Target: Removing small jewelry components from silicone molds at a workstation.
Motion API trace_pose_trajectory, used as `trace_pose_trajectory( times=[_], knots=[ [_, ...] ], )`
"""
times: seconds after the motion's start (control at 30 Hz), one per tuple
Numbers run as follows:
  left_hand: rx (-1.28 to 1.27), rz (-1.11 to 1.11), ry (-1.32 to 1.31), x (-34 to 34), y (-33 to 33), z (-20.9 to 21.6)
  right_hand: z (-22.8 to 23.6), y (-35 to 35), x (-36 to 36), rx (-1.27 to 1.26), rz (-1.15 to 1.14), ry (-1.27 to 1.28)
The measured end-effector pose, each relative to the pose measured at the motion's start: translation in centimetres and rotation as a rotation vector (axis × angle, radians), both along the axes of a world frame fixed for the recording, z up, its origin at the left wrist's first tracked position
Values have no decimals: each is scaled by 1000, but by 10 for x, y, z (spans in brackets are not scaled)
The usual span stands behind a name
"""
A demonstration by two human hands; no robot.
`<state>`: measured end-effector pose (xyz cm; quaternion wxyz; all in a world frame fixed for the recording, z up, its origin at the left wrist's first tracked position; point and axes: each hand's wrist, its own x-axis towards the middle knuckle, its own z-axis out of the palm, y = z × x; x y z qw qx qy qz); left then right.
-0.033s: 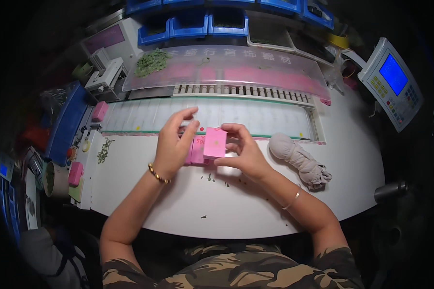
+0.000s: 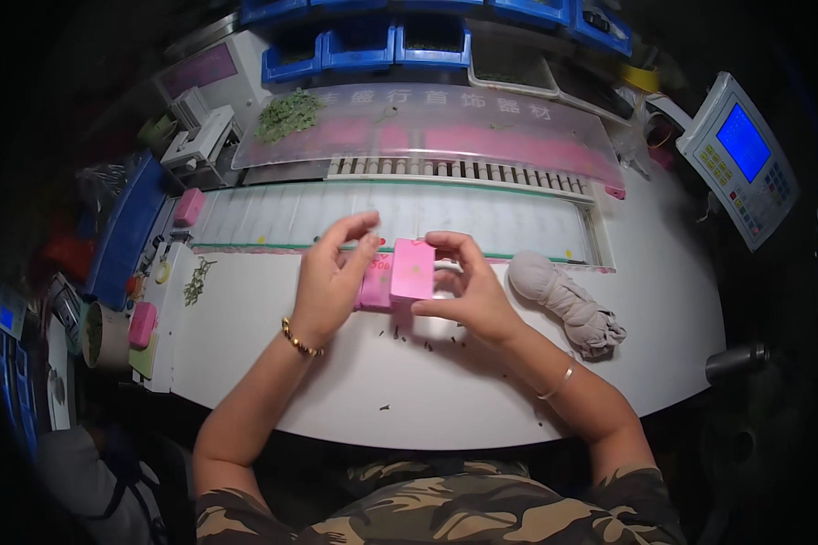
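My left hand (image 2: 334,283) is curled at the left side of a pink block (image 2: 376,289) with red handwriting, its thumb and index finger reaching forward. Part of that block is hidden behind the palm and the other block. Between the thumb and fingers of my right hand (image 2: 473,289) is a second pink rectangular block (image 2: 413,269), with a small yellowish mark on its face. The two blocks meet side by side above the white table. Small dark green bits (image 2: 429,346) lie scattered on the table just below them.
A grey cloth bundle (image 2: 568,304) lies right of my right hand. Beyond my hands runs a glass-topped light panel (image 2: 491,218), with a clear cover (image 2: 409,127) bearing a green pile (image 2: 289,115). A keypad display (image 2: 741,150) stands right; blue bins (image 2: 359,47) line the back.
Both hands and the pink blocks have shifted slightly to the right. The right-hand block is turned a little more face-on.
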<state>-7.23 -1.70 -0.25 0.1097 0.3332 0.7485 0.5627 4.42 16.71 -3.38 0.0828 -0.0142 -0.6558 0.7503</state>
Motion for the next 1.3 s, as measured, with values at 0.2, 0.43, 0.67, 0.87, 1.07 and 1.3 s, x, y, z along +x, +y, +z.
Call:
trace_pose_trajectory(
  times=[0.2,0.43,0.67,0.87,1.07,1.3],
  knots=[
    [475,-609,-1071,72,-4,3,36,7,56,316,92,257],
    [218,-478,-656,87,4,6,49,3,98,497,50,123],
    [51,-557,-71,84,6,0,42,-18,103,588,-90,142],
    [14,-554,-269,80,-2,15,54,-37,106,819,-192,167],
    [257,-218,-559,97,8,2,36,-18,98,196,-287,0],
    [228,-154,249,102,19,-8,45,-14,87,-323,-328,-25]
  ],
)
